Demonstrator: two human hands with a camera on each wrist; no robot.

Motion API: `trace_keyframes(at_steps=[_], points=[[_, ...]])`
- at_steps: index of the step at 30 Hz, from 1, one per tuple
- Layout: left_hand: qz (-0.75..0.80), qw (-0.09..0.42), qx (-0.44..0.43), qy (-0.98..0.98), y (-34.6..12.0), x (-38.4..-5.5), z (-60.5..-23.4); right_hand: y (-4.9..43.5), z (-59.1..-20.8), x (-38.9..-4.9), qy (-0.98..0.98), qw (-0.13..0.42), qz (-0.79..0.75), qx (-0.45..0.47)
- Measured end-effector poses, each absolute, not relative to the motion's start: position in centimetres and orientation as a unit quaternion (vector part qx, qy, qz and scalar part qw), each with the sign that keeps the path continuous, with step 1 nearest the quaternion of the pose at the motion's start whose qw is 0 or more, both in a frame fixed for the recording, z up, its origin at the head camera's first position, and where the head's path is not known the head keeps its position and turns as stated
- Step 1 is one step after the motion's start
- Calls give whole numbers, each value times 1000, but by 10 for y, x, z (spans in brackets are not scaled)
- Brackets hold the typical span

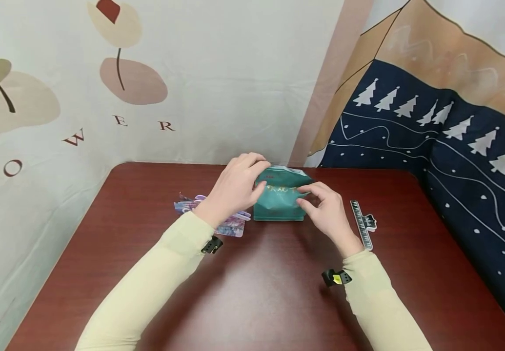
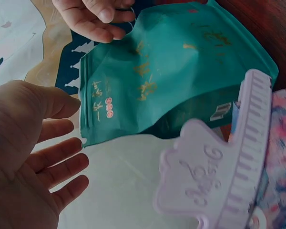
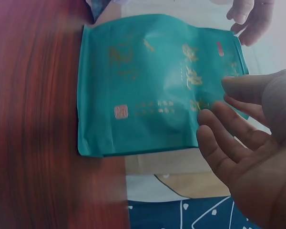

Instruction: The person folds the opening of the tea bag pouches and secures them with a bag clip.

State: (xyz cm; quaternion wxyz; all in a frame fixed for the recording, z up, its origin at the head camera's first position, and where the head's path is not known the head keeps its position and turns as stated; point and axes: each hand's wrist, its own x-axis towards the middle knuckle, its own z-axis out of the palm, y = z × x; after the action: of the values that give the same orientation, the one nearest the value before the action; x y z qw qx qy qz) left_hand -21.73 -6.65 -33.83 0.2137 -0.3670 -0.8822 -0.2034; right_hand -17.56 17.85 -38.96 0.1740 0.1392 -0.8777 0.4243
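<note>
A green bag [image 1: 280, 204] with gold writing stands upright on the table, its upper part sloping back. Beside its upper left edge is my left hand [image 1: 240, 183]; the left wrist view puts the thumb tip at the bag's top edge [image 2: 82, 107], the other fingers loosely extended. At the upper right side is my right hand [image 1: 326, 209], its thumb and fingers bent a little, apart from each other and near the bag's side. Whether either hand touches the bag is hard to tell. In the right wrist view the bag's front [image 3: 143, 90] shows whole except behind the fingers.
Left of the bag, partly behind my left forearm, lies a pink and blue patterned item [image 1: 233, 226] with a pale purple piano-key clip [image 2: 243, 157] on it. A black piano-key clip [image 1: 362, 224] lies to the right. Printed cloth [image 1: 234, 97] hangs behind the table [image 1: 252, 302].
</note>
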Motion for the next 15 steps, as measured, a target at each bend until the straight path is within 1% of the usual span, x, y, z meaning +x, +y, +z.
trace_keyframes(at_steps=[6,15], points=[[-182,205,-365,-890,-52,-220,-337,186,-390,-178,-868,219,432,112],[-148,196,-355,-902,-39,-224,-340,190,-387,-183,-858,243,445,86]])
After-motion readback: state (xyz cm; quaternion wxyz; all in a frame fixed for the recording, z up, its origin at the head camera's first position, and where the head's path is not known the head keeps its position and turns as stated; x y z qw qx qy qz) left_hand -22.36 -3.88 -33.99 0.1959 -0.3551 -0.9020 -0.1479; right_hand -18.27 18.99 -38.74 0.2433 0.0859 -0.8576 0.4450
